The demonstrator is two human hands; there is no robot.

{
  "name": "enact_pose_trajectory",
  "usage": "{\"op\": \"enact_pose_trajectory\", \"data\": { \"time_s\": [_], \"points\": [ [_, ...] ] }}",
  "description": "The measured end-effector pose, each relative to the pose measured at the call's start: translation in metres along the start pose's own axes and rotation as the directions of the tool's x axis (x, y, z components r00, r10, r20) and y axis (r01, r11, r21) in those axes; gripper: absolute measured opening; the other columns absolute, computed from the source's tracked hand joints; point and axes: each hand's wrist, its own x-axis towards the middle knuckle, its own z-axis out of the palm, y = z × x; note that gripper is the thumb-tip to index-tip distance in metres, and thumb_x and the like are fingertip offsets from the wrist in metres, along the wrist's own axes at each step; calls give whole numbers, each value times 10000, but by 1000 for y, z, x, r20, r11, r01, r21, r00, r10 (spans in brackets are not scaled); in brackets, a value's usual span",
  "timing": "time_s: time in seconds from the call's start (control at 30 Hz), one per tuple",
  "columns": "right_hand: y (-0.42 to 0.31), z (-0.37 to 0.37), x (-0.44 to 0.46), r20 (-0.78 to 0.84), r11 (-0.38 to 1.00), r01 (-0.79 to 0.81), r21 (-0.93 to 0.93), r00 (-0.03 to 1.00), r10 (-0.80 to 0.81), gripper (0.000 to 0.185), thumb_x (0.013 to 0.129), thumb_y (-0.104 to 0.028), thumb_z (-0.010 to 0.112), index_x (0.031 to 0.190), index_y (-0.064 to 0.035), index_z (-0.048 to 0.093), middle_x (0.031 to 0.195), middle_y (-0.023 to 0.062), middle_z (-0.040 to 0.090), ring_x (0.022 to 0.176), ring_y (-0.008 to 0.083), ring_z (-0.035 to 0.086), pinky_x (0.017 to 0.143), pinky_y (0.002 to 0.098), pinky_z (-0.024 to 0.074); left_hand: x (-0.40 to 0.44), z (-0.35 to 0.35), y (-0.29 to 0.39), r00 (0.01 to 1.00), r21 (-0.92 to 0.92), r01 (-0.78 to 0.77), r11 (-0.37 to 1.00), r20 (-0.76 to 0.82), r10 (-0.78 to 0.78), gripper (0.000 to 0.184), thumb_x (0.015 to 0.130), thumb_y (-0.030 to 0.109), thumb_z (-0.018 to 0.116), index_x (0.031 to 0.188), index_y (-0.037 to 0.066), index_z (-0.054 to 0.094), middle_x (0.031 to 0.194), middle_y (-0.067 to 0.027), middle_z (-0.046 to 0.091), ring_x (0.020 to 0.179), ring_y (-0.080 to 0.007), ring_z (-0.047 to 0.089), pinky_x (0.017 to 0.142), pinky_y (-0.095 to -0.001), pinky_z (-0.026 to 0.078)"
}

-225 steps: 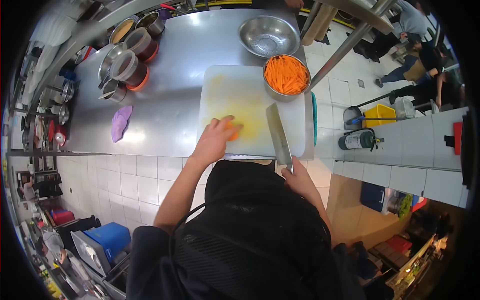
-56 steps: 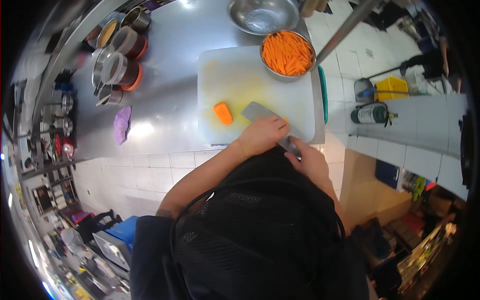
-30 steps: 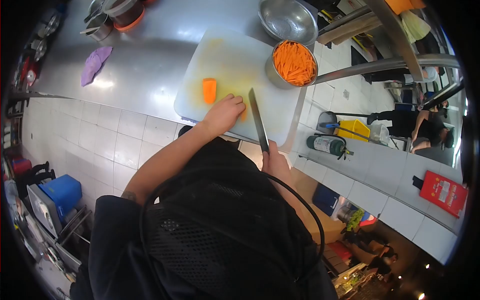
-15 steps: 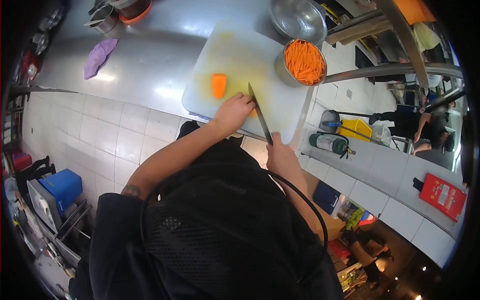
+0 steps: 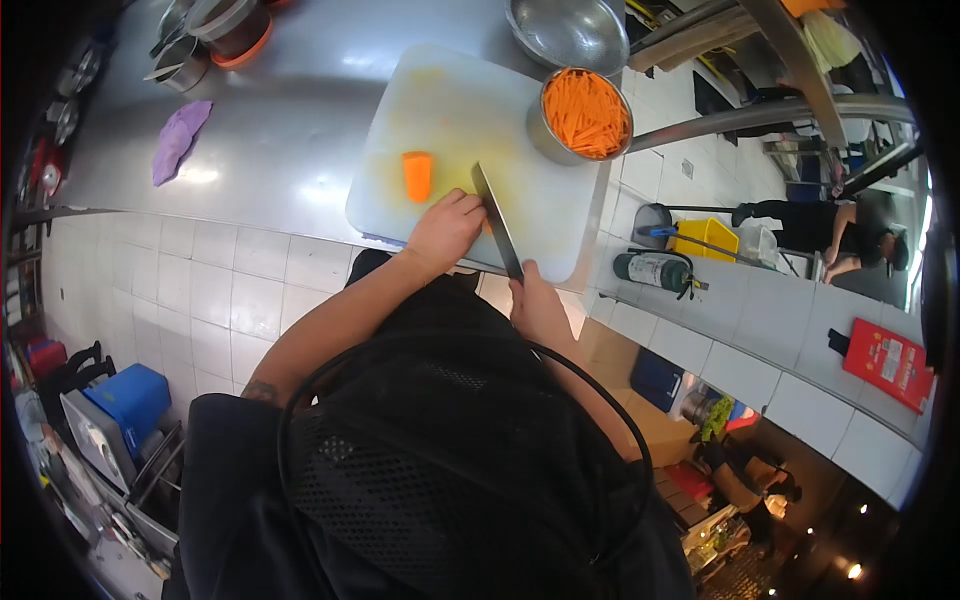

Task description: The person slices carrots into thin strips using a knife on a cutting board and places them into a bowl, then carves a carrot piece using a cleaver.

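My right hand [image 5: 543,302] is closed round the handle of a kitchen knife [image 5: 498,222], whose blade points away from me over the white cutting board [image 5: 385,130]. Curled fingers of my left hand [image 5: 447,232] press down right beside the blade on a carrot piece, mostly hidden, with only a bit of orange showing by the knife. A thick carrot chunk [image 5: 417,177] lies on the board to the left of that hand. At the board's right edge stands a round metal container [image 5: 552,138] heaped with carrot sticks [image 5: 587,112].
Behind the container sits a metal colander [image 5: 568,35]. A purple cloth [image 5: 181,142] lies on the steel counter [image 5: 270,150], with pots [image 5: 182,66] at the back left. To the right are a metal rail [image 5: 735,120], a green cylinder [image 5: 652,269] and a person [image 5: 845,232] farther off.
The whole view has shifted slightly, so the board and counter items appear farther left. Both hands keep their places at the knife and carrot.
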Motion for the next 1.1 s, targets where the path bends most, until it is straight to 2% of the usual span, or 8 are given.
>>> {"op": "enact_pose_trajectory", "data": {
  "time_s": [0.23, 0.3, 0.43, 0.5, 0.57, 0.7, 0.87, 1.1],
  "points": [
    [-12, -56, 22, -197, 994, 111, -22, 974, -113, 239, 1009, -185, 655, 1184, -83, 529, 837, 248, 712, 825, 480, 698, 706, 571, 524, 8, -11, 2, 997, -53, 63, 997, 51, -61, 121, 829, 35, 664, 947, 29, 692, 1039, -102, 641, 991, -308, 610, 906, -409, 536],
    [-12, -80, 10, -406, 976, 213, -35, 890, -209, 280, 990, -162, 683, 1219, -97, 535, 835, 222, 722, 820, 444, 713, 682, 525, 537, 18, -21, 6, 977, -159, 198, 967, 112, -181, 199, 868, 22, 692, 1066, 32, 708, 1154, -128, 649, 1096, -346, 614, 970, -450, 527],
    [5, -105, 25, -534, 956, 254, 147, 834, -139, 214, 1005, -157, 698, 1183, -86, 602, 782, 183, 688, 656, 364, 668, 641, 423, 534, 34, -23, 0, 992, -14, -80, 997, 97, 81, 182, 850, 18, 638, 1022, 49, 693, 1140, -125, 614, 1069, -339, 596, 920, -441, 549],
    [29, -89, 52, -639, 907, 396, 147, 738, -218, 169, 1057, -197, 656, 1080, -40, 599, 687, 123, 631, 547, 253, 593, 571, 353, 498, 37, -26, -1, 932, 43, -28, 999, 363, 10, 217, 839, 3, 629, 1042, 49, 688, 1127, -121, 607, 1099, -336, 592, 918, -445, 558],
    [37, -79, 73, -436, 673, 275, 686, 897, 78, 270, 1118, -280, 566, 1031, -26, 589, 628, 11, 521, 520, 102, 528, 478, 284, 435, 36, -22, 0, 927, 103, -49, 994, 375, 7, 194, 833, 23, 644, 1024, 22, 677, 1099, -133, 603, 1099, -336, 597, 908, -447, 564],
    [57, -54, 106, -363, 502, 250, 828, 921, 140, 333, 1125, -329, 532, 937, -54, 534, 604, 16, 521, 442, 113, 488, 404, 287, 402, 25, -23, 7, 921, 187, -5, 982, 384, -68, 155, 870, 48, 677, 1003, -21, 637, 1072, -173, 585, 1079, -357, 587, 946, -469, 531],
    [96, -32, 69, -224, 570, 94, 816, 961, 162, 325, 1117, -351, 549, 996, -52, 591, 584, 18, 518, 437, 115, 492, 411, 295, 407, 24, -13, 11, 957, 62, 286, 956, -71, -281, 404, 854, 14, 668, 1245, -60, 602, 1261, -223, 555, 1160, -444, 564, 1054, -506, 478],
    [124, -50, -24, -6, 714, -118, 690, 986, 168, 328, 1103, -326, 580, 972, -27, 610, 563, -1, 496, 422, 105, 468, 409, 297, 405, 50, 2, -10, 920, 86, 370, 925, 105, -378, 434, 857, 6, 654, 1285, -44, 601, 1279, -234, 555, 1153, -470, 560, 1025, -529, 490]
  ]
}}
